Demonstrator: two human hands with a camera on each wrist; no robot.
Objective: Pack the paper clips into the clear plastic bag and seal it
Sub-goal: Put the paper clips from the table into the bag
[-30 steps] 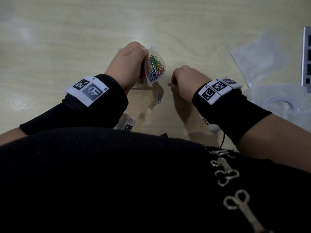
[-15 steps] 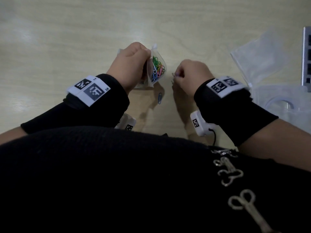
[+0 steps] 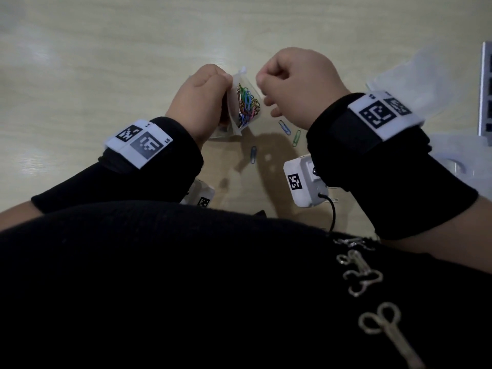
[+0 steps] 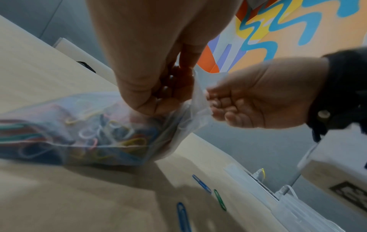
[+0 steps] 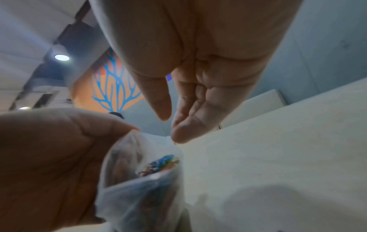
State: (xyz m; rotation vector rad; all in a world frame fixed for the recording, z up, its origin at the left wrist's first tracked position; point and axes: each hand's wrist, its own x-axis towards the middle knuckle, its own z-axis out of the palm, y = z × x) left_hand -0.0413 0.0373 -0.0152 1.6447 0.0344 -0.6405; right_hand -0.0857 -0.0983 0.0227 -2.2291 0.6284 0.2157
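Note:
My left hand grips a clear plastic bag upright on the table, pinching one side of its mouth. Several coloured paper clips fill the bag. Raised just right of the bag's mouth is my right hand, its fingers curled. In the right wrist view its thumb and forefinger stand slightly apart over the bag's rim, and no clip shows between them. Three loose clips lie on the table below: a blue one, a green one and another blue one.
Empty clear bags and a clear plastic pack lie at the right. A grey device sits at the right edge. The light wooden table stretches away to the left and far side.
My right hand, which pinched a clip low on the table, has risen to the bag's mouth. Two more loose clips show where it was. The left hand has kept the bag in place.

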